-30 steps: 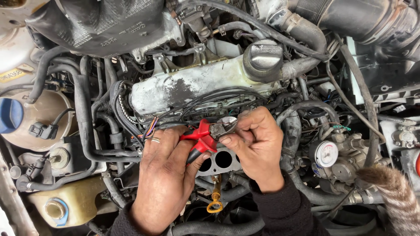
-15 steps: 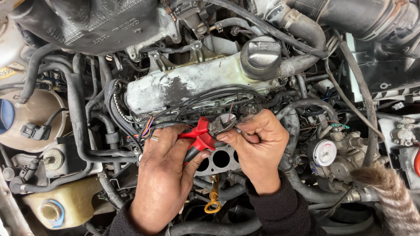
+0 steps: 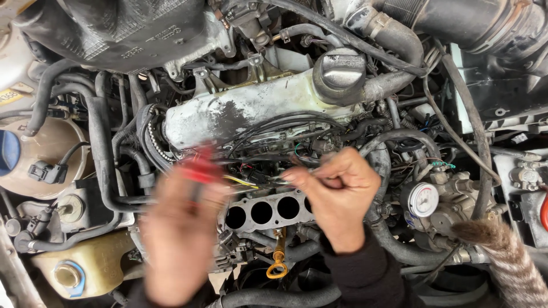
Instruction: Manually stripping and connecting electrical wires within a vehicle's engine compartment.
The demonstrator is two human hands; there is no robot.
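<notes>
Engine bay seen from above: the left hand (image 3: 181, 234), blurred by motion, has its grip closed around a red-handled tool (image 3: 197, 169) held just left of the intake ports (image 3: 268, 210), a row of four round openings. The right hand (image 3: 341, 194) pinches a thin item too small to identify at its fingertips (image 3: 294, 177), directly above the ports and below the pale valve cover (image 3: 245, 111). A yellow dipstick loop (image 3: 277, 268) hangs beneath the ports, and a round gauge (image 3: 423, 199) sits to the right.

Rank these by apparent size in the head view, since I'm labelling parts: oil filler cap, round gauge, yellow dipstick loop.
1. Oil filler cap
2. Round gauge
3. Yellow dipstick loop

Differing camera distance makes true sizes unsure.
</notes>
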